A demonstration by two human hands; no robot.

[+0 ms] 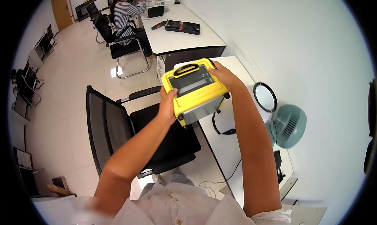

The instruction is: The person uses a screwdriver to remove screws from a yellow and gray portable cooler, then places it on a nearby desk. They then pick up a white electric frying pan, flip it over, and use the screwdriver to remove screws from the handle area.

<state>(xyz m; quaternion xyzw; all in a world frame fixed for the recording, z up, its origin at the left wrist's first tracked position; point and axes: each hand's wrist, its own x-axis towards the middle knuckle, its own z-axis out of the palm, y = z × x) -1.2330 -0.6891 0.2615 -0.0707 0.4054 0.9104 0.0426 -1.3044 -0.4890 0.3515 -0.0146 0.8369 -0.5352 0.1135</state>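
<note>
A yellow-framed case (201,98) with a grey body, a dark see-through window and a black carry handle is held up in front of me, tilted, over the edge between the chair and the white desk. My left hand (167,106) is closed on its left side, the thumb on the yellow rim by the window. Gripping the far right corner is my right hand (225,75), thumb on top. The fingers under and behind the case are partly hidden. Small black feet or latches show along its lower edge.
A black office chair (165,136) stands just left of the white desk (227,156). On that desk are a green fan (290,126), a round black-rimmed mirror (265,97) and a cable. Farther off, a seated person (125,18) works near an open black tool case (183,27).
</note>
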